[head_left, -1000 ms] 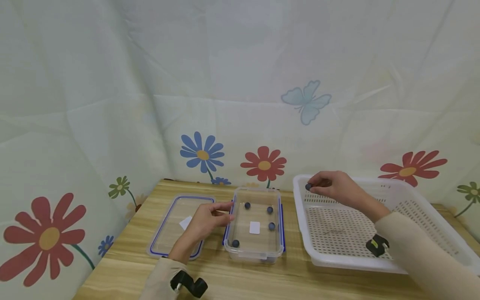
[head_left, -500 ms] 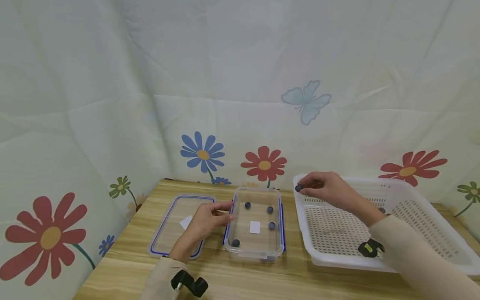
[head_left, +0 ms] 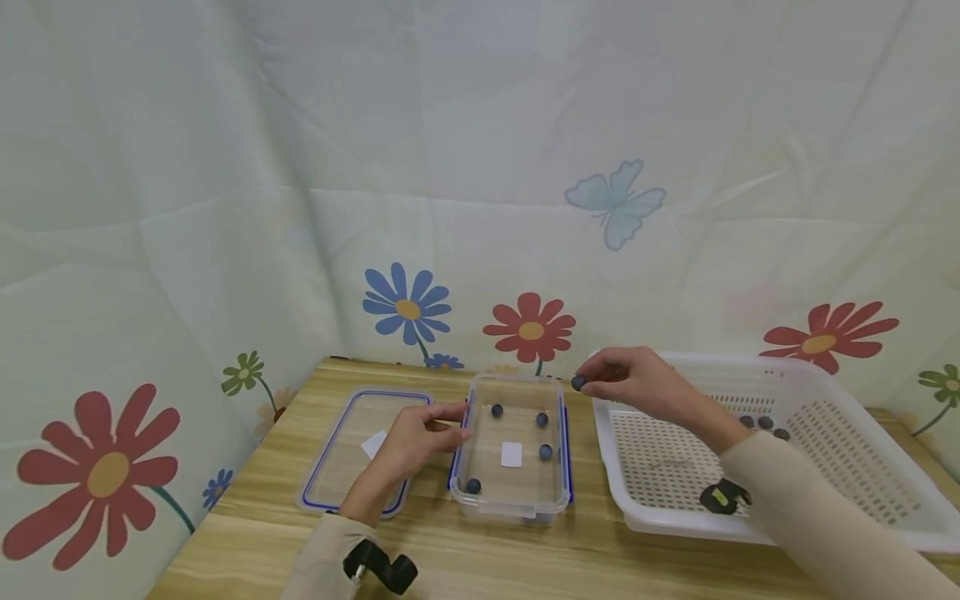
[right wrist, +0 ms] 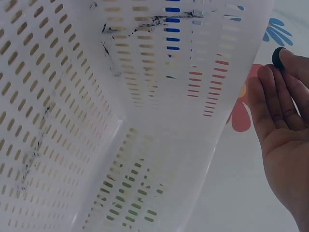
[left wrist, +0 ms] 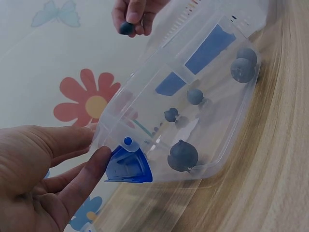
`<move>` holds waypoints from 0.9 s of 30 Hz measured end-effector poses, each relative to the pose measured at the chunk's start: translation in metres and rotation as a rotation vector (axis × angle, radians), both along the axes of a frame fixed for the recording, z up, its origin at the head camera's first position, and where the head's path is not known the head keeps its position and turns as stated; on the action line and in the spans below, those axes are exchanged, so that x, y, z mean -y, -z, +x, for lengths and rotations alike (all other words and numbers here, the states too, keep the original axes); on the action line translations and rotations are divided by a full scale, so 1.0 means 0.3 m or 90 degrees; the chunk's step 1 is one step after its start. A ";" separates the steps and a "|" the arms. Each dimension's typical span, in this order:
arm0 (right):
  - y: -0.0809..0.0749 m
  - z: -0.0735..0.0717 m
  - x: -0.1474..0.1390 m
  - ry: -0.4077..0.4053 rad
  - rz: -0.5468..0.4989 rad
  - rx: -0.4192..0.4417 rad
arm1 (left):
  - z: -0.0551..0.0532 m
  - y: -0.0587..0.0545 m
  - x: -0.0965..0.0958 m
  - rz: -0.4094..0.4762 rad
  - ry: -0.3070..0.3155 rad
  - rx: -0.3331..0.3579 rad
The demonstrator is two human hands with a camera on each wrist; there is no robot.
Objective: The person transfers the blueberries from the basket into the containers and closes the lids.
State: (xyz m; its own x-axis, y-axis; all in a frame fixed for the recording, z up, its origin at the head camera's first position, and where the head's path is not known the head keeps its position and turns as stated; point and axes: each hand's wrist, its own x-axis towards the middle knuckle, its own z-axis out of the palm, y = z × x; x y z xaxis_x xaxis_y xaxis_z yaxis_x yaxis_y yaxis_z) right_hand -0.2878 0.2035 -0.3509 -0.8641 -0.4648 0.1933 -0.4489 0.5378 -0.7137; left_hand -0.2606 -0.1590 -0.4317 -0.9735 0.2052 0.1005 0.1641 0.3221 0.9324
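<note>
A blueberry (head_left: 578,382) is clamped in the fingers of the right hand (head_left: 637,383), raised between the clear container (head_left: 517,481) and the white perforated basket (head_left: 652,483). The container's left side is touched by the left hand (head_left: 411,442), whose thumb and index finger are set apart, near a blue latch (left wrist: 128,166). Loose blueberries (head_left: 542,420) are spread inside the container; further blueberries (head_left: 765,422) are held in the basket. The lid (head_left: 348,475) is laid on the wooden counter (head_left: 570,567)

Setting: a fabric-screened corner; home or studio, can't tell!
Curtain (head_left: 480,125): printed with flowers (head_left: 105,475) and a butterfly (head_left: 618,205)
Tabletop (head_left: 588,557): wood-grain, just in front
</note>
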 end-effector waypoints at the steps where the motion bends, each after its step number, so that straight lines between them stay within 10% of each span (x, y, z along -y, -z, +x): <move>1: 0.003 -0.002 0.002 -0.004 -0.003 0.005 | 0.001 -0.002 0.000 -0.001 0.000 0.000; 27: 0.040 -0.016 0.080 -0.068 -0.014 0.037 | 0.010 -0.010 -0.002 -0.008 -0.008 0.000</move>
State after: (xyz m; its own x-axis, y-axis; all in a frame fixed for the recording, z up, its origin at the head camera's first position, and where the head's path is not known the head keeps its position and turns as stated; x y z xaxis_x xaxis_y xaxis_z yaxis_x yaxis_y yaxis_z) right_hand -0.2925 0.1793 -0.3630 -0.8197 -0.5512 0.1556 -0.4609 0.4735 -0.7506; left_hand -0.2575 -0.1583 -0.4286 -0.9760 0.1946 0.0978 0.1600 0.3360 0.9282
